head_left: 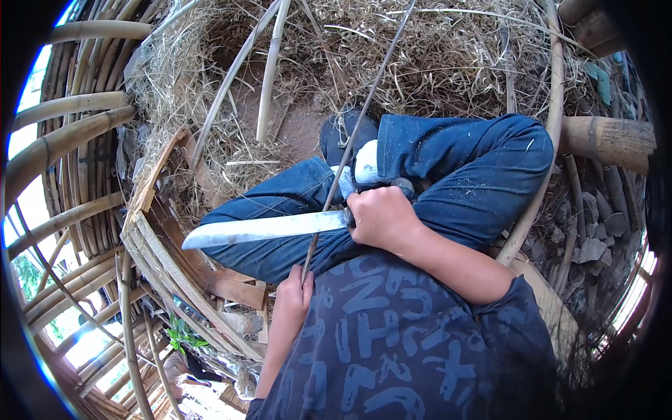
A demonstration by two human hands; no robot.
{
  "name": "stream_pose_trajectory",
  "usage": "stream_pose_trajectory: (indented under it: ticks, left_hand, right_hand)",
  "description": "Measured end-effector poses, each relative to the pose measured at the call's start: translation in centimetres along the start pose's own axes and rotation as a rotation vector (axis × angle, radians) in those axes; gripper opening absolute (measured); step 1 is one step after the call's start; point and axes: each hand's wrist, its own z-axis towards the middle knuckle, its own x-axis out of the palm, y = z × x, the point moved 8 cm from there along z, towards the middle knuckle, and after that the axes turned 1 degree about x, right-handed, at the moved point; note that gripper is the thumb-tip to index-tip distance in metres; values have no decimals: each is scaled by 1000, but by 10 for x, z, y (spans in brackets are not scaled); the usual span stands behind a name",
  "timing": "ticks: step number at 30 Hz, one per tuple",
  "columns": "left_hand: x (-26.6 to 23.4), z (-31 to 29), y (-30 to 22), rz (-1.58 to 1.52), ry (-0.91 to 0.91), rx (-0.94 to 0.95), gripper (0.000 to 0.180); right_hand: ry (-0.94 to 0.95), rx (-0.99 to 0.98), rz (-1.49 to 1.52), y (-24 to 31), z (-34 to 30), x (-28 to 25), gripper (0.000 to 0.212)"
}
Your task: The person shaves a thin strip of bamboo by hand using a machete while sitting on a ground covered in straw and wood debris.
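Observation:
My right hand (385, 217) is closed round the handle of a machete (269, 229), whose broad blade reaches left across my lap. Most of the handle is hidden by my fingers. Close to my body, my left hand (289, 297) pinches the near end of a long, thin bamboo strip (363, 112). From there the strip slants up and away to the right, past my feet and out at the top edge. The blade lies across the strip near the handle; whether they touch I cannot tell.
I sit with legs crossed in blue trousers (483, 178). Pale shavings (434, 70) heap up beyond my feet. Split bamboo pieces (175, 273) lean at the left, before a bamboo lattice wall (70, 140). A thick bamboo pole (609, 143) and stone rubble (591, 248) are at the right.

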Motion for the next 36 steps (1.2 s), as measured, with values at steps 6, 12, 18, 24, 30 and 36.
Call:
stream_pose_trajectory:
  ticks: [6, 12, 18, 24, 30, 36]
  left_hand:
    - [-1, -1, -3, 9, -24, 43, 21]
    - [2, -23, 11, -11, -5, -22, 18]
    - [-4, -11, 7, -36, 13, 9, 20]
    - [1, 3, 3, -11, 12, 48, 23]
    - [2, 0, 11, 0, -7, 11, 23]
    - [3, -1, 8, -33, -4, -6, 20]
  right_hand:
    - [-101, -40, -100, -12, 10, -24, 11]
    - [-233, 502, -351, -144, 26, -99, 22]
    - [-310, 611, -319, -170, 41, -138, 28]
    - [-43, 308, -136, -64, 18, -44, 25]
    - [-31, 44, -83, -24, 14, -22, 18]
    - [-35, 101, -253, -48, 21, -42, 15]
